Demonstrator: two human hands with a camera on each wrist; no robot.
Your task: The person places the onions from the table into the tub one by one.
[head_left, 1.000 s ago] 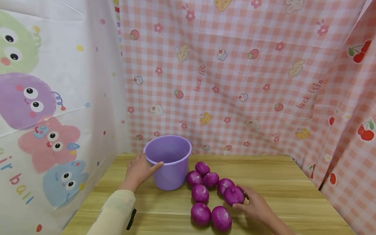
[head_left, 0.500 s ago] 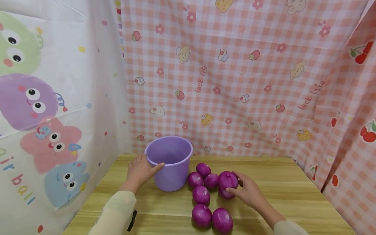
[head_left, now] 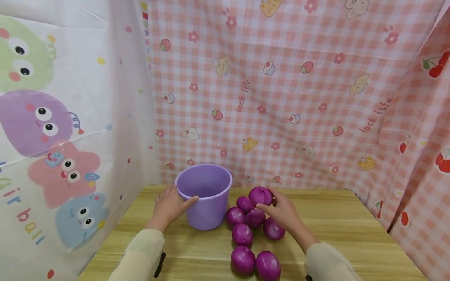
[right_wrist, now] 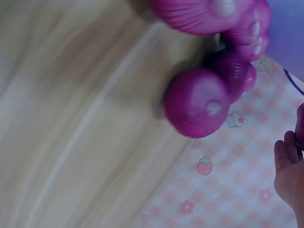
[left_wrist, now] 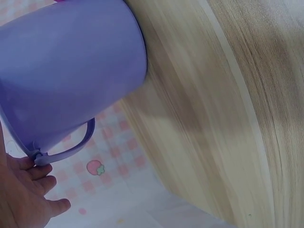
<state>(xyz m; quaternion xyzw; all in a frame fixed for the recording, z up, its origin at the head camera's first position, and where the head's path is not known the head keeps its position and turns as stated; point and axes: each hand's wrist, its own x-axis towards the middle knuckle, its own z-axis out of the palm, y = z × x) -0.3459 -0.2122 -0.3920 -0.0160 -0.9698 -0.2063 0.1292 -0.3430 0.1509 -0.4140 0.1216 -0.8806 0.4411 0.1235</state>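
A purple bucket [head_left: 207, 212] stands upright on the table. My left hand [head_left: 170, 207] holds its left side at the rim, thumb lying along the front of the rim. In the left wrist view, fingers [left_wrist: 42, 183] lie beside the point where the bucket's handle [left_wrist: 78, 147] joins the rim. My right hand [head_left: 283, 212] grips a purple onion [head_left: 260, 196] between thumb and fingers, raised over the far end of the onion group and right of the bucket. In the right wrist view that onion [right_wrist: 300, 127] shows only partly at the edge.
Several more purple onions lie on the wood-grain table [head_left: 327, 218], among them one at the right [head_left: 274, 229] and a near one [head_left: 268, 266]. A pink checked cloth [head_left: 281, 93] hangs behind, and a white printed cloth [head_left: 119, 97] at the left.
My right hand has lifted the onion off the right of the group and carried it up and leftward toward the bucket. An onion beneath it is now uncovered. The left hand stays at the rim.
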